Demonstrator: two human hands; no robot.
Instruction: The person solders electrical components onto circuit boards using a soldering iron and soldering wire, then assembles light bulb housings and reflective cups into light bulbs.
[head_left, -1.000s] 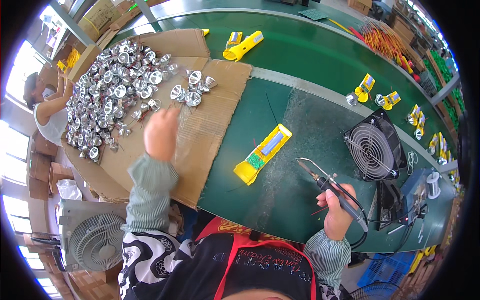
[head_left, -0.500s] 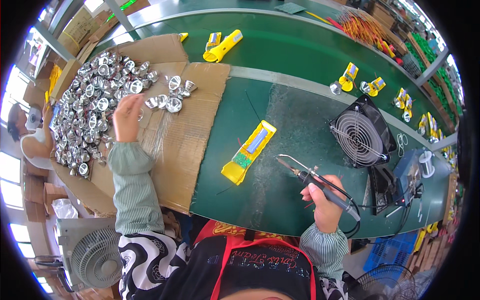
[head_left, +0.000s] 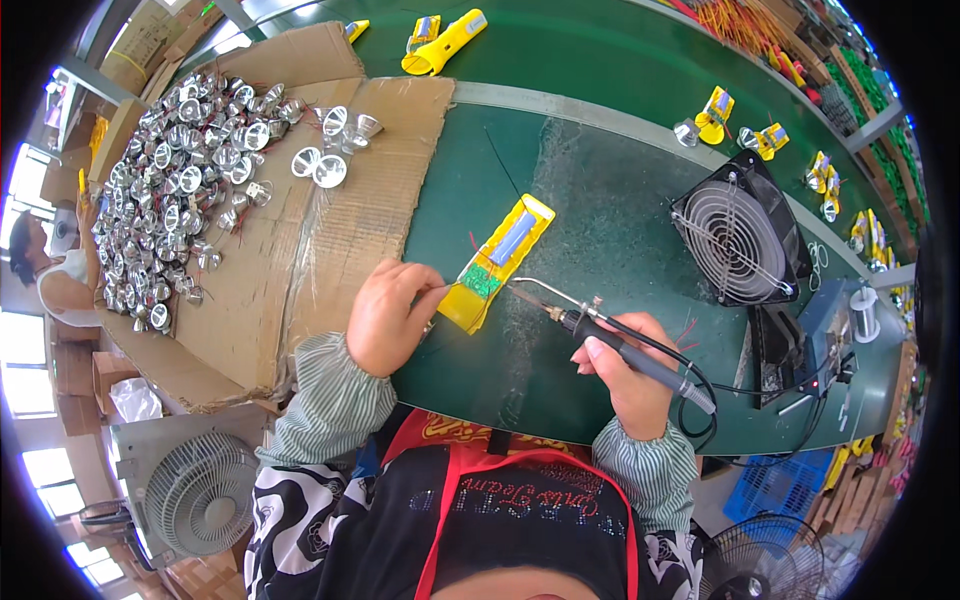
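Note:
A yellow flashlight half-shell (head_left: 530, 212) lies slanted on the green bench, with a blue cylindrical battery (head_left: 513, 240) and a small green circuit board (head_left: 481, 281) inside. At the board's left edge, my left hand (head_left: 392, 315) has thumb and fingertips pinched on what looks like a thin wire; anything inside the palm is hidden. My right hand (head_left: 635, 370) grips a soldering iron (head_left: 640, 362) with a thin metal tube along it. Its tip points left, close to the board's right side, and a small gap seems to separate them.
Many silver reflector cups (head_left: 190, 180) are heaped on cardboard (head_left: 350, 250) at left. A black fan (head_left: 740, 235) and a blue soldering station (head_left: 822, 330) with a solder spool (head_left: 864, 315) stand at right. More yellow flashlight parts (head_left: 445, 42) lie along the far strip. A person (head_left: 60, 270) is at far left.
My left hand has come from the reflector heap rightward to the circuit board, fingers now pinched. The soldering iron has moved left, nearer the board. The whole view has shifted slightly.

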